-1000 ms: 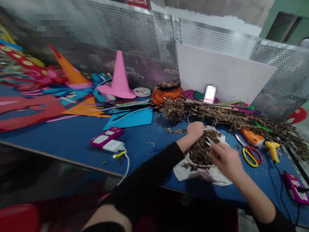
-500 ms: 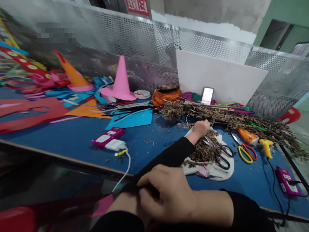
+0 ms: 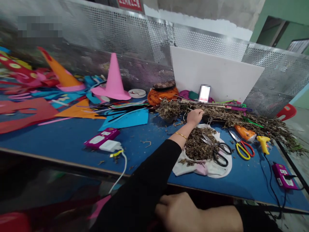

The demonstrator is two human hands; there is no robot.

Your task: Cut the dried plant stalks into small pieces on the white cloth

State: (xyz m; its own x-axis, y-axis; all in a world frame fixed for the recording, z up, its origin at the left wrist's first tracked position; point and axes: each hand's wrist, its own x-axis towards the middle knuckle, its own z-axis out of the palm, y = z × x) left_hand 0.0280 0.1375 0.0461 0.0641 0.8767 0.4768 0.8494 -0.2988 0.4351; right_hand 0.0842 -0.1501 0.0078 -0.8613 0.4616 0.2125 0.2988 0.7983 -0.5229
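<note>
1. Past the far left edge of a white cloth, the left hand reaches toward the dried stalks, its fingers curled inward – whether they pinch anything, I cannot tell.
2. A thin gold bangle circles that wrist, just above the black sleeve.
3. Low in view, near the table's front edge, the right hand has its fingers bent in against the left sleeve; I cannot tell whether they grip the fabric.
4. Chopped dried plant bits are heaped on the cloth, on the blue table.
5. Black-handled scissors lie on the heap's right side – blades parted, handles toward the cloth's right edge.
6. Right of the cloth are scissors with red and yellow handles, an orange packet and a yellow glue gun.
7. Behind the stalks, a white board leans against perforated metal.
</note>
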